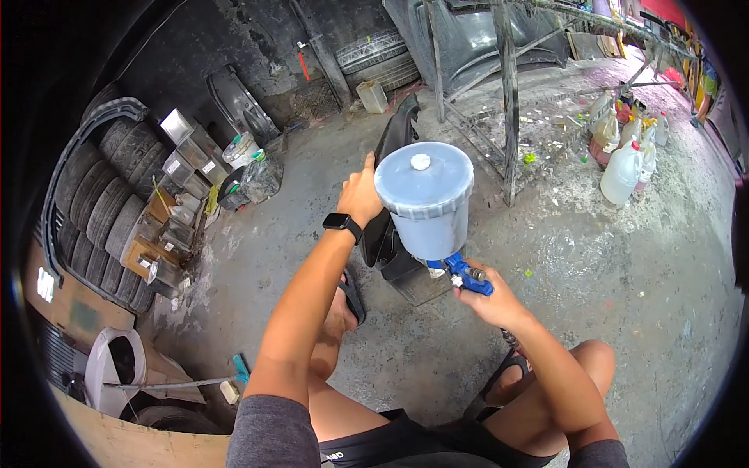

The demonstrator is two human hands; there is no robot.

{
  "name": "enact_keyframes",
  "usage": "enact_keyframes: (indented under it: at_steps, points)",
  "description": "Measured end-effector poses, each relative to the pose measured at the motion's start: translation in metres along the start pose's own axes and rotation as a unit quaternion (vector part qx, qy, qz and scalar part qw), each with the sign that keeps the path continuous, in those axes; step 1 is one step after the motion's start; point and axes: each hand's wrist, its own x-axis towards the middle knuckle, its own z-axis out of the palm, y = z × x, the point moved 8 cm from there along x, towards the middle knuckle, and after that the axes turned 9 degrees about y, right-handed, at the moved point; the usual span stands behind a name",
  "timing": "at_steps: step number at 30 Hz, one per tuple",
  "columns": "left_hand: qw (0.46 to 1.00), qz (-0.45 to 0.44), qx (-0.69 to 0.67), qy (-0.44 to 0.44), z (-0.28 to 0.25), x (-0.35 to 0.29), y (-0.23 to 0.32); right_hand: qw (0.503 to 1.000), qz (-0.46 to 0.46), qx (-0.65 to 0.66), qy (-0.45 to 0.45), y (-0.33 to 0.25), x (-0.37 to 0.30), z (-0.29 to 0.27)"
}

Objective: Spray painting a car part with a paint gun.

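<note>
Blue spray gun [468, 275], pale grey-blue cup [425, 199].

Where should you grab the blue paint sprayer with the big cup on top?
Probably by the blue handle under the spray gun, coming from below and behind, as the right hand does. The wide grey cup on top is bulky and top-heavy. The left hand holds the black car panel.

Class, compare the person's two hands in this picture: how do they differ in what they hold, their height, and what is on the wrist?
The left hand grips the top edge of an upright black panel; the right hand holds a blue spray gun with a pale cup on top. The left hand is raised higher and further out; the right hand sits lower and nearer the knees. Only the left wrist wears a black watch. Both hands are bare.
</note>
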Motion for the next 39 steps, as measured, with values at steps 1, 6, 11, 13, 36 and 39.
enact_keyframes:
  at_steps: [1, 6, 11, 13, 36, 39]
  points:
    - [1.000, 0.005, 0.008, 0.005, 0.000, 0.000, 0.003, 1.000, 0.001, 0.000, 0.002, 0.007, 0.002, 0.001]
    - [1.000, 0.014, 0.024, 0.006, 0.004, 0.002, 0.008, 0.993, -0.089, -0.018, 0.075, 0.004, 0.006, -0.009]
    - [0.994, -0.010, -0.108, 0.033, 0.015, 0.009, -0.033, 0.996, -0.067, -0.015, 0.058, -0.037, -0.010, -0.011]
    - [0.994, -0.027, -0.099, 0.041, 0.019, 0.011, -0.039, 0.997, -0.056, -0.018, 0.043, -0.038, -0.010, -0.011]
    - [0.976, -0.173, -0.118, 0.052, -0.002, -0.031, -0.013, 0.933, -0.046, 0.151, 0.324, 0.016, 0.022, -0.137]
    - [0.970, -0.166, -0.169, 0.063, 0.005, -0.043, -0.028, 0.919, -0.025, 0.115, 0.375, 0.036, 0.021, -0.160]
